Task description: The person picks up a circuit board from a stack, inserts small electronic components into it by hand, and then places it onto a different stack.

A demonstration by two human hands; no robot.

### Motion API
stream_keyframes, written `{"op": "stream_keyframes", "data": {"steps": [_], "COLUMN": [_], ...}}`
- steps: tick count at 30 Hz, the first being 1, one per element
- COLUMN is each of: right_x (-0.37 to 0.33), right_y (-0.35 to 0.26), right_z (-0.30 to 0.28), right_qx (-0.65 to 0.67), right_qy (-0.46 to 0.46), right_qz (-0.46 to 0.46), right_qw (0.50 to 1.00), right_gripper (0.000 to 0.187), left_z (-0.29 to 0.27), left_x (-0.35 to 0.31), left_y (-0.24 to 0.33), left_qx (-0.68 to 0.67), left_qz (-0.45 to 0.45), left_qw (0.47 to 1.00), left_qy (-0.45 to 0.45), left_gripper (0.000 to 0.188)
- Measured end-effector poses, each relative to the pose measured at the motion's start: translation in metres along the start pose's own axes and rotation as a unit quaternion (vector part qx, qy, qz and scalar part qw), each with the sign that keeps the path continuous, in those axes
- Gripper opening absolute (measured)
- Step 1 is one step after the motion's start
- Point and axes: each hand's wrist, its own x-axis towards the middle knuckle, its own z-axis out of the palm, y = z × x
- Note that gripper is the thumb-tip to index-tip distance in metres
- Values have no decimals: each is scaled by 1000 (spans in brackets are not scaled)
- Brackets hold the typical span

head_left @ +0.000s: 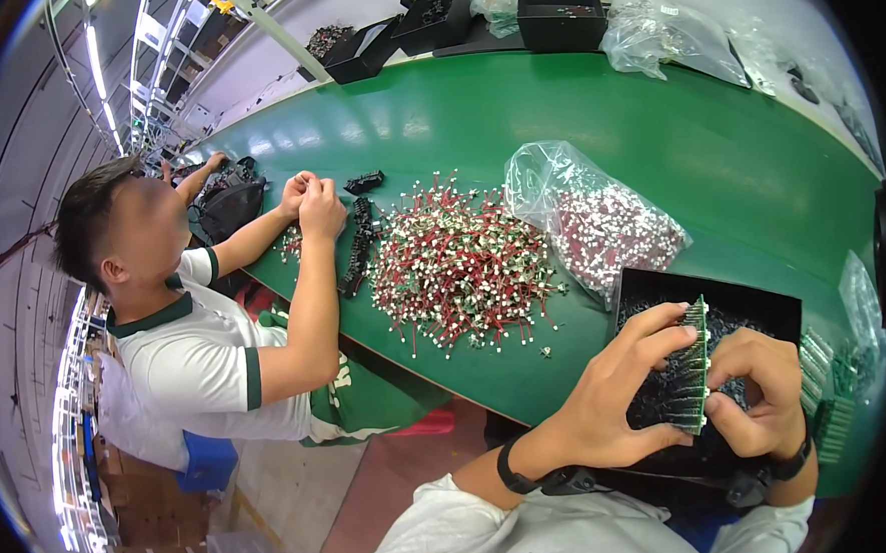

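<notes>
My left hand [614, 393] grips a narrow green circuit board [701, 368] upright, with the thumb at its lower end and fingers at its upper end. Thin dark leads fan out from the board's left face. My right hand [765, 390] is closed in a pinch against the board's right side, where small white parts show; what its fingertips hold is too small to make out. Beneath both hands stands a black box [765, 295] holding many small dark parts [741, 318].
Left of the box lies a heap of red-wired white connectors [462, 265], with a clear bag [611, 233] of more behind it. Green boards [834, 426] are stacked at the right. A co-worker [205, 329] sits at left, hands together near black parts [357, 246]. Black bins [562, 15] line the back.
</notes>
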Motion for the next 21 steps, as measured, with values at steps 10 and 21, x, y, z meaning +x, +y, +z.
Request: {"op": "stream_keyframes", "data": {"steps": [10, 21], "right_x": [-9, -7], "right_y": [-1, -6], "right_z": [6, 3], "right_qx": [-5, -32], "right_qy": [48, 72], "right_qz": [29, -88], "right_qw": [998, 993], "right_gripper": [20, 26], "left_z": [0, 2], "left_x": [3, -2], "left_y": [1, 1], "left_qx": [19, -27], "left_qz": [-3, -31], "left_qw": [1000, 999], "left_qy": [-6, -13], "left_gripper": [94, 100]}}
